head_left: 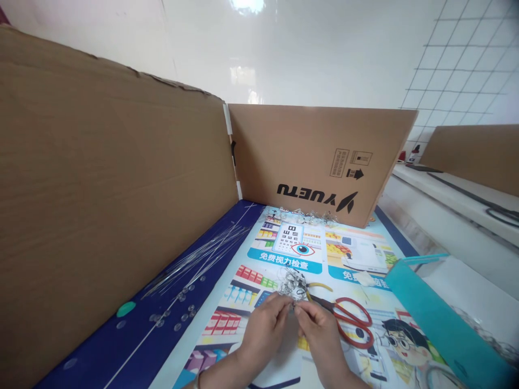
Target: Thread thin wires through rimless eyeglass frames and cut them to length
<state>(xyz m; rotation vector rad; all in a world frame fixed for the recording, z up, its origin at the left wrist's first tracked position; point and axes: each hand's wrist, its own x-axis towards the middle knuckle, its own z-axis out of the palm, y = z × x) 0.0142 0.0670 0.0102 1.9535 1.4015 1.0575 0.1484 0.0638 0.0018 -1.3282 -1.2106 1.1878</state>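
Observation:
My left hand (263, 328) and my right hand (320, 330) meet at the fingertips over the printed table cover. Each pinches thumb against finger, on something too small and hidden to make out. Just beyond the fingertips lies a tangled pile of thin silvery wire pieces (292, 282). To the right of the pile are red-handled scissors (353, 320), their blades directed toward it. A tool with a yellow handle (320, 286) shows beside them, partly covered.
Long thin wires (198, 254) and several small clear discs (184, 297) lie on the blue strip at left, near a green oval piece (126, 309). Cardboard walls (300, 156) stand behind and left. A teal box (441, 319) with wire pieces sits at right.

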